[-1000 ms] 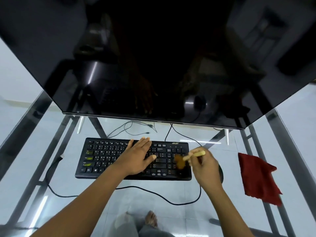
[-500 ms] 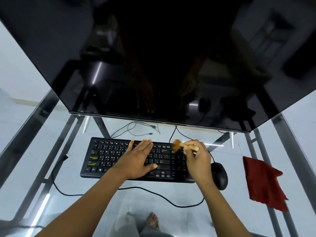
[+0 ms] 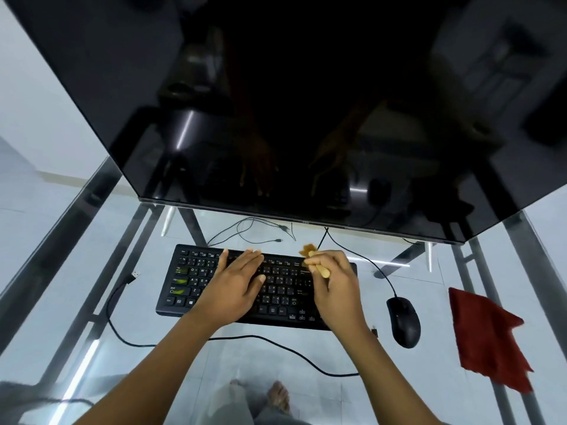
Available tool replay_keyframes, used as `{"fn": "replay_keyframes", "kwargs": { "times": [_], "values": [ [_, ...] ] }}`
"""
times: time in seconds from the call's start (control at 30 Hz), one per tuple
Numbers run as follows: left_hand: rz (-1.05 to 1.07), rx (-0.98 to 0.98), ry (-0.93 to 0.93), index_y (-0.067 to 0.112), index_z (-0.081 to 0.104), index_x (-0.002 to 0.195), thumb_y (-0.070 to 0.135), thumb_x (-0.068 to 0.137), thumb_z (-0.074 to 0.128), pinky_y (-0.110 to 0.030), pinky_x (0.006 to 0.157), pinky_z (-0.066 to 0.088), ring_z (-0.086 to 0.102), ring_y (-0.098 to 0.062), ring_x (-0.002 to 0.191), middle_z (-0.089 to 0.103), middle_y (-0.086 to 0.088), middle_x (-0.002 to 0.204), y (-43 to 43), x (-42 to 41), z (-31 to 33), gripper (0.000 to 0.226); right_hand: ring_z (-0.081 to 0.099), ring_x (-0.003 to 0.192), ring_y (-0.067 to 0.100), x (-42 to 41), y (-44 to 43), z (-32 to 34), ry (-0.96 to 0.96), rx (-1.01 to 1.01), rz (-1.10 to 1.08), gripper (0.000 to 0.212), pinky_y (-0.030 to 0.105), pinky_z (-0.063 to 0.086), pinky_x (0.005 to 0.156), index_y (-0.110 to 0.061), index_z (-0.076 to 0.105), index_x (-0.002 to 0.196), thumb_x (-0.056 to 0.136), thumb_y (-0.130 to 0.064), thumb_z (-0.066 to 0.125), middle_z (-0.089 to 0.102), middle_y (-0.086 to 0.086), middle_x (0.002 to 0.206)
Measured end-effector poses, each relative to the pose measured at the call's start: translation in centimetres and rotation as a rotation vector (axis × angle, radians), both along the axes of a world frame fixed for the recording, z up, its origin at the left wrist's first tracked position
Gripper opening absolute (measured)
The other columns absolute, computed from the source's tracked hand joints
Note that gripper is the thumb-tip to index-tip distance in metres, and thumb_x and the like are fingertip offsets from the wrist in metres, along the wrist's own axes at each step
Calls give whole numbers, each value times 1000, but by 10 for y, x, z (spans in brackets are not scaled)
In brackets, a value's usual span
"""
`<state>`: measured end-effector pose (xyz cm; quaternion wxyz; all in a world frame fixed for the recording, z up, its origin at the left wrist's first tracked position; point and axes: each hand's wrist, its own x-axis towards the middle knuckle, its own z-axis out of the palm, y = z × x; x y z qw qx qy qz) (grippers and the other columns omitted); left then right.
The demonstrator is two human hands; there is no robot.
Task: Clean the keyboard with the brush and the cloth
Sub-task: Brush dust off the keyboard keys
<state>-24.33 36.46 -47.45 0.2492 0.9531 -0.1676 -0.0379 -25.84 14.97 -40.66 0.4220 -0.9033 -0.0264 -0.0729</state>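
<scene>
A black keyboard (image 3: 196, 280) lies on the glass desk in front of the monitor. My left hand (image 3: 236, 286) rests flat on its middle keys, fingers spread, holding nothing. My right hand (image 3: 334, 286) is closed around a small wooden-handled brush (image 3: 310, 253); its brown bristles stick out past the keyboard's far edge, right of centre. The red cloth (image 3: 487, 335) lies crumpled on the glass at the far right, apart from both hands.
A large dark monitor (image 3: 306, 102) overhangs the back of the desk. A black mouse (image 3: 403, 322) sits right of the keyboard, its cable looping back. Loose cables (image 3: 254, 231) lie behind and in front of the keyboard. Metal desk legs show through the glass.
My right hand swept the brush from the keyboard's lower right up to its far edge, then a little left. My left hand stayed flat on the keys. The view shifted, so everything sits further right.
</scene>
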Motion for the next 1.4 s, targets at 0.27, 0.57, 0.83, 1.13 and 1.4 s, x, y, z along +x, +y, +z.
{"fn": "replay_keyframes", "kwargs": {
  "times": [0.27, 0.57, 0.83, 1.13, 1.4],
  "values": [
    [174, -148, -81, 15, 40, 144, 55, 97, 19, -41, 121, -1, 16, 0, 143, 39, 2, 150, 21, -8, 3, 65, 62, 95, 4, -48, 2, -1, 196, 32, 438, 11, 24, 52, 81, -27, 69, 96, 92, -22, 60, 60, -16, 101],
    [496, -259, -70, 16, 41, 143, 48, 97, 28, -39, 120, 5, 19, -5, 143, 36, 3, 151, 75, -19, -8, 58, 60, 95, 1, -38, 17, 3, 159, 66, 375, 11, 18, 49, 83, -24, 70, 96, 91, -19, 62, 60, -18, 101],
    [664, -363, 11, 13, 39, 144, 28, 102, 37, -28, 118, 1, 16, 1, 137, 36, -2, 152, 93, -34, -9, 45, 70, 81, 15, -22, 48, 7, 407, 392, 195, 13, 29, 56, 79, -19, 68, 92, 94, -9, 59, 73, 0, 88],
    [596, -367, -10, 15, 40, 144, 41, 100, 32, -20, 115, 4, 8, 21, 129, 34, 9, 143, 107, -47, -17, 52, 70, 74, 16, 2, 64, 3, 392, 255, 96, 7, 18, 55, 65, -14, 68, 92, 93, -12, 60, 73, 0, 80],
    [575, -422, -28, 19, 45, 142, 53, 94, 30, -23, 118, 6, 22, 5, 139, 36, 14, 144, 112, -48, -23, 60, 69, 73, 15, 9, 80, 10, 412, 178, 57, 9, 28, 57, 67, -26, 73, 91, 89, -20, 66, 73, -4, 79]
  ]
}}
